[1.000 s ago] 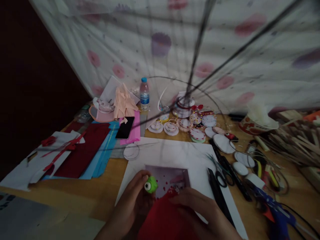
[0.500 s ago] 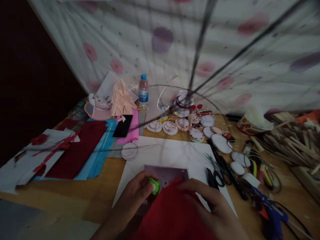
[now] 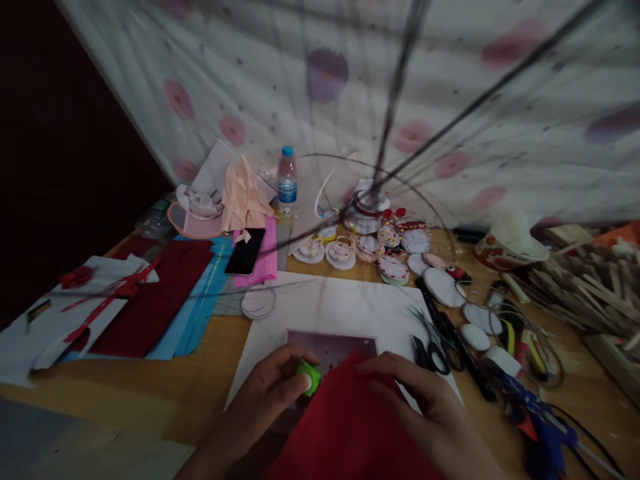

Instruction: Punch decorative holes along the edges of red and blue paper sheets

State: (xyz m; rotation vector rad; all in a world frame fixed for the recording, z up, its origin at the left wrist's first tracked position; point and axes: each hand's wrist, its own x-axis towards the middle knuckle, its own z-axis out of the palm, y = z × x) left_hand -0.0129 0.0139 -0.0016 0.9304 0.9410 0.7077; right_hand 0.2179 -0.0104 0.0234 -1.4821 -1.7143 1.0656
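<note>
Green tool (image 3: 311, 377), small, sits at lower centre of frame, gripped in the left hand (image 3: 265, 393), just beside the left edge of a red sheet (image 3: 345, 427). The right hand (image 3: 425, 403) touches that sheet near its raised corner; cannot tell whether its grip is closed. Beyond them, a purplish box (image 3: 305, 340), partly hidden, lies on white paper (image 3: 325, 300), scissors (image 3: 440, 359) to its right.

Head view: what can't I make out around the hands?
Head view, red sheet: lower end cut off by the bottom edge.
Head view, purple tray: much hidden by red sheet and left hand.
Head view, green object: partly covered by left hand's fingers.
</note>
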